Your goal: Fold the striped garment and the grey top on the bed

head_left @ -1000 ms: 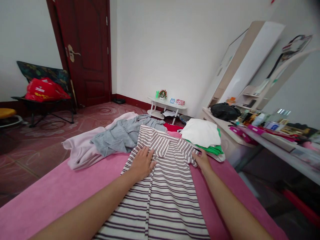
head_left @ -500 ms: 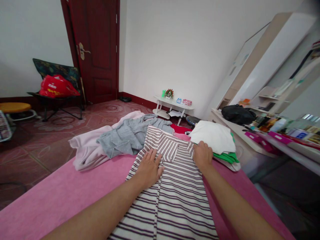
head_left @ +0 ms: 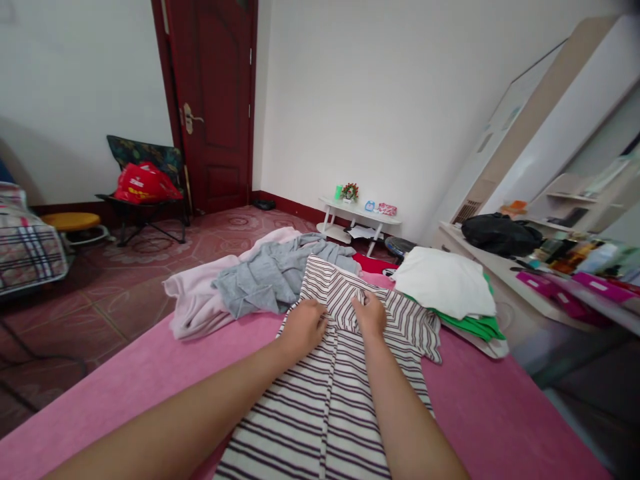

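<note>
A white shirt with dark stripes (head_left: 345,393) lies spread on the pink bed cover (head_left: 150,380), collar end away from me. My left hand (head_left: 303,327) rests on the shirt near its folded left shoulder, fingers bent and pressing the cloth. My right hand (head_left: 371,313) sits just beside it at the collar, fingers curled and pinching the striped fabric. The shirt's right sleeve (head_left: 423,330) lies loose to the right.
A grey garment (head_left: 270,277) and a pale pink one (head_left: 200,303) are heaped at the bed's far left. A folded white piece (head_left: 443,280) lies on green clothes (head_left: 480,325) at the far right. A cluttered dresser (head_left: 550,267), a small white table (head_left: 363,213), a chair with a red bag (head_left: 145,183).
My right hand has moved left from the shirt's right shoulder to the collar, next to my left hand. The camera has turned left, so the room has shifted right.
</note>
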